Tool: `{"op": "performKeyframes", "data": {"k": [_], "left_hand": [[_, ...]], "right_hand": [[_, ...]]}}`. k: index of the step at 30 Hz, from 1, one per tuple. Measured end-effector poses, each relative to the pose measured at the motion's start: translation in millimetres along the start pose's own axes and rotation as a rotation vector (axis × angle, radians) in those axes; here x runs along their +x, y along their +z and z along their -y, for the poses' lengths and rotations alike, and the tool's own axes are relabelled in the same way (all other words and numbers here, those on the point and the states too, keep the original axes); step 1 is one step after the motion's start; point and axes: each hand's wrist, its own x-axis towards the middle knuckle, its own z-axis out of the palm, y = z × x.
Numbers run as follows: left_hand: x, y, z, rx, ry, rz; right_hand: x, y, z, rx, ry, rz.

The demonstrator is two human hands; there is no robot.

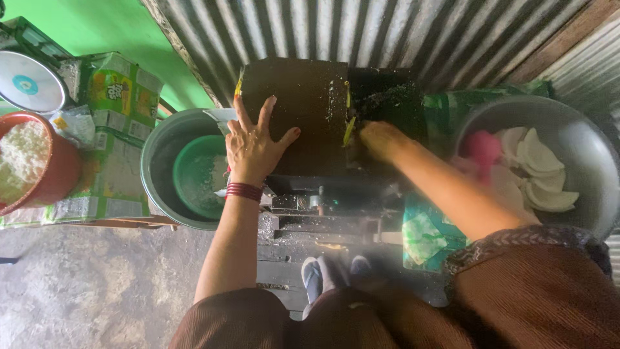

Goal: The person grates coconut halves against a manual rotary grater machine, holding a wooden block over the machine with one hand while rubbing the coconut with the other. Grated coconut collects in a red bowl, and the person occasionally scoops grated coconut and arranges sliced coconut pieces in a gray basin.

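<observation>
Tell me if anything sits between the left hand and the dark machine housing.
Nothing visible does. The left hand lies flat, fingers spread, directly on the dark machine housing. The right hand is pressed at the machine's opening beside it; what it holds is blurred.

My left hand (pixel 253 147) lies flat, fingers spread, on the dark boxy machine (pixel 303 110), at nine o'clock on its top. The machine stands upright at twelve o'clock from me, its black casing flecked with white shreds. My right hand (pixel 381 139) is curled against the slot at its three o'clock side.
</observation>
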Motion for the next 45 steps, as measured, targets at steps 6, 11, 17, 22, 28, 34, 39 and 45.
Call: {"op": "performKeyframes", "data": {"k": [6,11,17,22,28,34,39,45], "left_hand": [[-0.3,2.9,2.3,0.013,0.016,-0.019],[-0.9,4.6,2.8,0.033,0.025,-0.019],[0.6,5.3,1.6,0.055,0.022,-0.026],[-1.4,5.1,0.8,0.053,0.033,-0.05],[-0.2,4.9,0.6,0.061,0.034,-0.053],[-0.9,4.9,0.0,0.064,0.031,-0.05],[1.0,2.5,1.6,0.041,0.032,-0.044],[-1.9,-1.2,2.6,0.122,0.063,-0.078]], "right_hand": [[-6.2,6.3,-12.4,-0.057,-0.11,-0.053],[6.4,21.5,-19.1,-0.06,-0.208,-0.121],[10.1,14.9,-15.6,-0.104,-0.183,0.007],[5.2,-3.3,-0.1,0.132,-0.017,0.21],[13.3,-2.1,-1.1,-0.035,-0.084,0.118],[20.4,9.5,-7.9,0.191,-0.155,-0.036],[21.7,13.9,-6.9,0.181,-0.164,-0.118],[18.1,3.9,-2.8,-0.02,-0.151,-0.166]]}}
